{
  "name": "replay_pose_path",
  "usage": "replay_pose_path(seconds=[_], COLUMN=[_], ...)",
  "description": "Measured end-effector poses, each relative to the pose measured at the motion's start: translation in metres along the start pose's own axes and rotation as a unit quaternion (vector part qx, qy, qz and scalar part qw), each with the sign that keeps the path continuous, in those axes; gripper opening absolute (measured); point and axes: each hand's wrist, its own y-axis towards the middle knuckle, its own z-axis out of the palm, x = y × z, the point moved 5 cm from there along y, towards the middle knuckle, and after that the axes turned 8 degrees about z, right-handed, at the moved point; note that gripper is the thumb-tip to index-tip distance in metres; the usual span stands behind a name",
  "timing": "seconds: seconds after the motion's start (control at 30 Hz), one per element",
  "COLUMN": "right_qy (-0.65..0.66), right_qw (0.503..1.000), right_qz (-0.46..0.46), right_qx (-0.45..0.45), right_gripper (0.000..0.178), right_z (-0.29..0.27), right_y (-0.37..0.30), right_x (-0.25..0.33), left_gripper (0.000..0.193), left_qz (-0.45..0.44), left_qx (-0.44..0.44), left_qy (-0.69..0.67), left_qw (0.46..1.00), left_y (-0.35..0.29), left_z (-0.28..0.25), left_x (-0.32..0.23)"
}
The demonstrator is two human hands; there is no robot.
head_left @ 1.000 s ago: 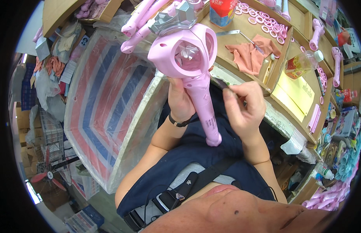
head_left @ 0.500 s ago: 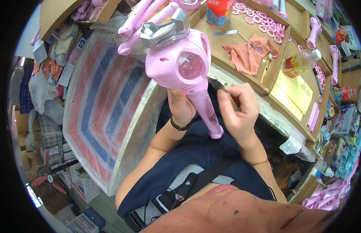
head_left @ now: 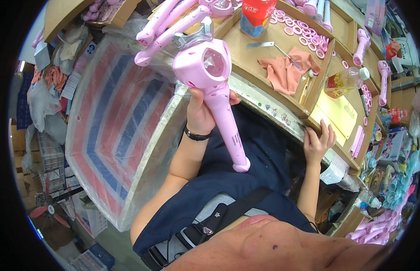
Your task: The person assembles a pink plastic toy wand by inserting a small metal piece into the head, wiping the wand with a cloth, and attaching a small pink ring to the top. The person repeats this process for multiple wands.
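Head view: the left hand (head_left: 201, 116) is wrapped around the neck of a pink wand (head_left: 225, 124), thumb on the near left side, fingertips emerging at right; the wand is tilted in front of the torso, its round windowed head far and left, its narrow handle end near and right, above the dark apron (head_left: 264, 149); a silver faceted piece (head_left: 195, 38) caps the head; the right hand (head_left: 319, 145), well apart at right, has bent fingers at the near edge of a cardboard tray (head_left: 246, 58), and whether they pinch anything cannot be told; farther lie an orange cloth (head_left: 286, 77) and pink rings (head_left: 305, 34); a yellow sheet (head_left: 332, 115) lies just beyond the right hand.
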Motion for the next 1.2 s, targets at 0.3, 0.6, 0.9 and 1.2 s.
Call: replay_pose_path(seconds=[0.3, 0.6, 0.9, 1.2], right_qy=[0.405, 0.545, 0.592, 0.644], right_qw=[0.879, 0.652, 0.543, 0.474], right_qz=[0.097, 0.245, 0.303, 0.289], right_qx=[0.233, 0.467, 0.513, 0.527], right_gripper=[0.068, 0.049, 0.046, 0.051], right_z=[0.016, 0.055, 0.058, 0.050], right_y=[-0.014, -0.059, -0.065, -0.058], right_x=[0.101, 0.163, 0.158, 0.151], left_gripper=[0.056, 0.103, 0.085, 0.057], left_qz=[0.072, 0.038, -0.036, -0.105], left_qx=[-0.096, -0.053, -0.096, -0.006], left_qy=[0.188, 0.233, 0.180, 0.076], left_qw=[0.975, 0.970, 0.978, 0.991], left_y=[0.005, -0.005, -0.008, 0.001], left_z=[0.002, 0.011, -0.002, -0.004], left_x=[0.006, 0.013, 0.026, 0.035])
